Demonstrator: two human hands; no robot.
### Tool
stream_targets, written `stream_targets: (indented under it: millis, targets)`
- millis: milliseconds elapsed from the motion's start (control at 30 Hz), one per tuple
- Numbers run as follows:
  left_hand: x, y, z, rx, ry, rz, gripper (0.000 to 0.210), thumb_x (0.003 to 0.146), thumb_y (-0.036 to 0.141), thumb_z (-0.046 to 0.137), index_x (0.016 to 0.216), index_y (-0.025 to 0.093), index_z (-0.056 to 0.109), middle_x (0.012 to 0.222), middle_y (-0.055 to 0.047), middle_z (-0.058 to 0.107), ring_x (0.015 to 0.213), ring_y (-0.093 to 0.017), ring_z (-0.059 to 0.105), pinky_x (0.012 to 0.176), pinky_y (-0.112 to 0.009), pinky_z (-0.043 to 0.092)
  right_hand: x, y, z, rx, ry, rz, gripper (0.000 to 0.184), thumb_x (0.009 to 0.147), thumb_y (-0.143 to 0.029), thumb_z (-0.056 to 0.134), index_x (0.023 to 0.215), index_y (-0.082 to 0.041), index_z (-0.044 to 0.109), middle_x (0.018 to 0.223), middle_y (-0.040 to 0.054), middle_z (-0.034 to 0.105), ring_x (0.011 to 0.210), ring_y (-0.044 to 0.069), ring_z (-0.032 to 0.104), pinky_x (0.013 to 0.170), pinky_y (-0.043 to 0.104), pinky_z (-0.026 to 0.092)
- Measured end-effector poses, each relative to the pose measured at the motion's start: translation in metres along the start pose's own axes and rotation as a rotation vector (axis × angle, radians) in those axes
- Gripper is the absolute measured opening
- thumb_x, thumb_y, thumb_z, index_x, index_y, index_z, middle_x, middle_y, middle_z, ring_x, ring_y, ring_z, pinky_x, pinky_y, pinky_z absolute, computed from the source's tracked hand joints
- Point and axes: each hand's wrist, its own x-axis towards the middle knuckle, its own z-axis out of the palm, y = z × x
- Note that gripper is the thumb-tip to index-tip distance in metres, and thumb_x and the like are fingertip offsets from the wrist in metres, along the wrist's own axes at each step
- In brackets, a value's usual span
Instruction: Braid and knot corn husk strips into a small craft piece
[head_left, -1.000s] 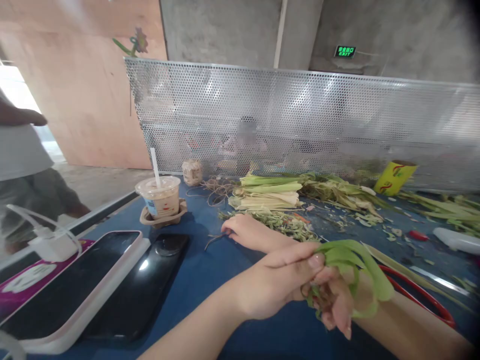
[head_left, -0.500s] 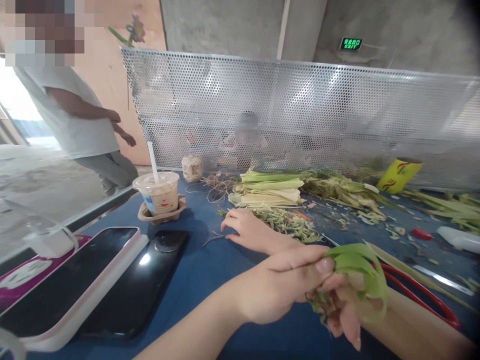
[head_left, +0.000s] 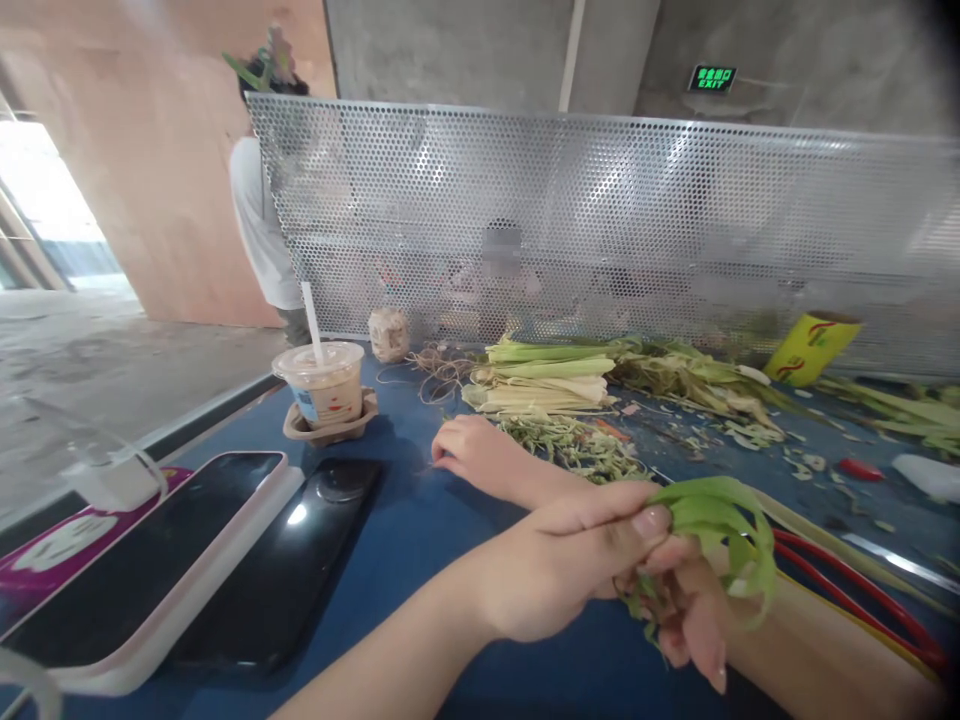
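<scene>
My left hand reaches in from the lower left, closed, thumb and fingers pinching a bundle of curled green leaf strips that look like corn husk. Shredded green ends hang below its fingers. Behind it my right hand stretches leftwards across the blue table, fingers bent together low over the cloth. A tiny dark end of twine shows at its fingertips; the rest is hidden. Beyond that hand lie shredded green leaves and a stack of pale green husks.
Left stand an iced drink cup in a cardboard holder and two phones. Behind are tangled twine, a jar-like roll, a yellow tube and a perforated metal screen. Red-handled scissors lie right.
The twine piece that lay by my right fingertips is gone from the cloth, and those fingers have closed. My left hand keeps its leaf strips. A walking person has passed behind the screen's left edge.
</scene>
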Motion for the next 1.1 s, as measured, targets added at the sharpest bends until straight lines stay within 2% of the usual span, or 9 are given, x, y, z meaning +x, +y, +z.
stream_targets:
  millis: [167,300,433,600,733,833,933,1033,1100]
  targets:
    - [0.002,0.005,-0.001,0.014,0.017,-0.004,0.033,0.079,0.045,0.051,0.064,0.017,0.042,0.055,0.001,0.049,0.044,-0.009,0.047,0.046,-0.021,0.032,-0.016,0.026,-0.036,0.195,0.153,0.184,0.004,0.080,-0.017,0.055,0.079,-0.015,0.059,0.077,0.0015,0.064,0.069,0.011,0.056,0.065,0.023,0.042]
    - [0.004,0.005,-0.002,0.030,0.010,0.010,0.030,0.082,0.041,0.049,0.066,0.016,0.045,0.056,-0.001,0.053,0.048,-0.010,0.048,0.051,-0.023,0.034,-0.030,0.040,-0.053,0.315,0.221,0.272,0.007,0.081,-0.021,0.053,0.080,-0.015,0.056,0.079,0.0032,0.064,0.070,0.012,0.058,0.065,0.024,0.044]
    - [0.005,0.001,-0.004,0.029,0.062,0.011,0.029,0.081,0.040,0.051,0.070,0.013,0.051,0.058,-0.004,0.057,0.050,-0.011,0.049,0.051,-0.023,0.035,-0.020,0.030,-0.040,0.438,0.145,0.227,0.001,0.079,-0.015,0.054,0.078,-0.016,0.054,0.071,-0.0002,0.062,0.066,0.010,0.060,0.064,0.022,0.046]
    - [0.006,-0.004,-0.008,0.045,0.096,0.003,0.028,0.080,0.040,0.053,0.073,0.012,0.053,0.055,-0.003,0.057,0.046,-0.010,0.049,0.047,-0.021,0.036,0.011,0.011,-0.016,0.524,0.085,0.179,0.012,0.077,-0.010,0.054,0.088,-0.017,0.054,0.068,-0.0028,0.060,0.062,0.009,0.060,0.061,0.021,0.048]
    - [0.005,-0.002,-0.011,0.034,0.100,0.024,0.027,0.080,0.039,0.053,0.070,0.014,0.049,0.054,-0.002,0.056,0.048,-0.011,0.051,0.048,-0.021,0.035,0.017,0.010,-0.022,0.554,0.095,0.197,0.008,0.072,-0.009,0.060,0.077,-0.015,0.061,0.069,-0.0009,0.063,0.067,0.010,0.061,0.066,0.021,0.048]
    - [0.006,0.001,-0.013,0.041,0.018,0.022,0.029,0.080,0.040,0.052,0.066,0.016,0.044,0.056,-0.003,0.057,0.051,-0.012,0.051,0.051,-0.024,0.036,0.002,0.016,-0.050,0.549,0.167,0.259,0.002,0.073,-0.012,0.060,0.073,-0.014,0.061,0.068,0.0002,0.063,0.063,0.010,0.060,0.063,0.022,0.048]
    - [0.008,0.002,-0.015,0.034,-0.031,0.041,0.030,0.082,0.039,0.049,0.065,0.017,0.040,0.058,-0.004,0.057,0.054,-0.013,0.051,0.055,-0.026,0.035,-0.028,0.019,-0.100,0.505,0.301,0.304,0.003,0.074,-0.019,0.060,0.074,-0.016,0.061,0.065,-0.0010,0.061,0.056,0.009,0.056,0.056,0.023,0.046]
    - [0.009,0.003,-0.016,0.055,-0.008,0.059,0.030,0.083,0.039,0.047,0.065,0.017,0.039,0.059,-0.004,0.056,0.055,-0.013,0.051,0.057,-0.027,0.035,-0.065,0.006,-0.152,0.418,0.576,0.340,0.007,0.077,-0.026,0.058,0.080,-0.020,0.060,0.067,-0.0025,0.057,0.058,0.008,0.051,0.060,0.025,0.043]
    - [0.010,0.004,-0.016,0.104,0.090,0.069,0.030,0.084,0.039,0.044,0.065,0.017,0.039,0.060,-0.004,0.056,0.055,-0.012,0.049,0.055,-0.026,0.034,-0.088,-0.013,-0.173,0.362,0.783,0.304,0.005,0.075,-0.027,0.060,0.078,-0.023,0.059,0.067,-0.0032,0.056,0.060,0.008,0.051,0.059,0.025,0.041]
